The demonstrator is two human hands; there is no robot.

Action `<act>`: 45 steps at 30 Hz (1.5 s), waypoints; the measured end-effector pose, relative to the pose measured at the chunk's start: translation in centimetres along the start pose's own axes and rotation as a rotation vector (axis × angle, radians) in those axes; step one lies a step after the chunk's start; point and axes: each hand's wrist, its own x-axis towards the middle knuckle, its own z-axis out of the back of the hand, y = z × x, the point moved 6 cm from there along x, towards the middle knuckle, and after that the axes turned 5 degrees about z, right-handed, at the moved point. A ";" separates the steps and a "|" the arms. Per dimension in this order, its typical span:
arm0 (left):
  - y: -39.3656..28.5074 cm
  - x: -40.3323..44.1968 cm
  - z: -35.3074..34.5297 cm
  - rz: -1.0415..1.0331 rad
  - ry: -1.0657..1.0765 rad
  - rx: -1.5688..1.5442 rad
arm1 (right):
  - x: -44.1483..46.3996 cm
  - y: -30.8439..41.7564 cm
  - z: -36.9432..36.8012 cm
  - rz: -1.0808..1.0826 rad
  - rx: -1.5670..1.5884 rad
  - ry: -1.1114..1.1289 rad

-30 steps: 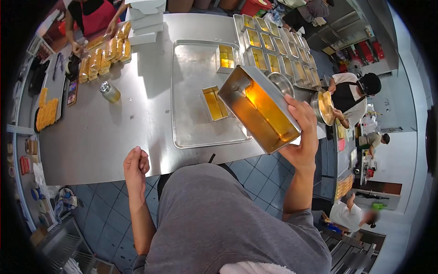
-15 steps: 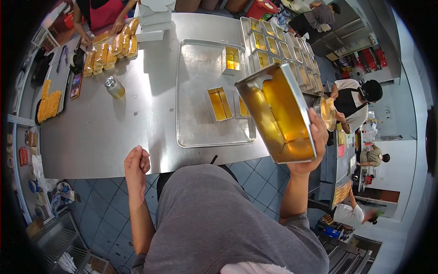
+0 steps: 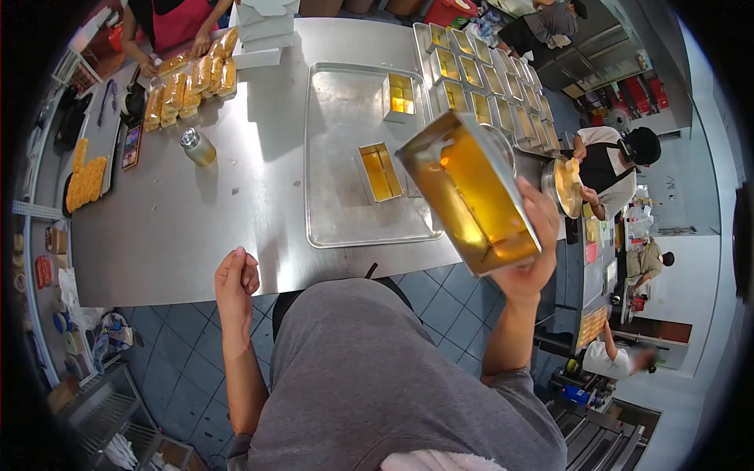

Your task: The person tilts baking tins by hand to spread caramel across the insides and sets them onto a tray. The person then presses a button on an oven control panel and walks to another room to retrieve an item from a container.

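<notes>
My right hand (image 3: 534, 243) grips a loaf tin (image 3: 467, 192) from its right end and underside. The tin is tilted, its golden inside turned toward me and nothing visible in it. My left hand (image 3: 236, 275) hovers by the table's front edge, fingers curled closed with nothing showing in them. Below and left of the held tin, a metal tray (image 3: 338, 235) lies on the steel table. On it stand a loaf tin (image 3: 381, 174) near the middle and another loaf tin (image 3: 399, 100) at the back right. A third one there is mostly hidden behind the held tin.
Rows of loaf tins (image 3: 491, 78) stand at the table's right. Bagged bread (image 3: 188, 88), a capped bottle (image 3: 197, 147) and a phone (image 3: 131, 147) are at left. A person (image 3: 177, 23) works across the table; another person (image 3: 613, 169) handles a bowl (image 3: 561, 187) at right.
The held tin has tilted a little and shifted slightly left in my right hand. My left hand has barely moved. The view has shifted slightly.
</notes>
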 end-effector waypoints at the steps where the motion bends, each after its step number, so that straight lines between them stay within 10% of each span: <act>1: 0.1 0.0 -0.1 0.002 0.003 0.003 | 0.4 0.0 -0.5 -0.021 0.014 0.093; 15: 0.9 -0.8 -0.3 0.026 -0.041 0.025 | 0.5 0.4 -3.1 -0.091 0.169 0.347; 30: 2.6 7.9 -19.0 0.191 0.561 -0.522 | 0.0 5.6 -8.1 -0.152 0.513 0.563; 45: 3.8 8.0 -19.1 0.217 0.584 -0.466 | -0.6 5.1 -8.3 -0.192 0.517 0.635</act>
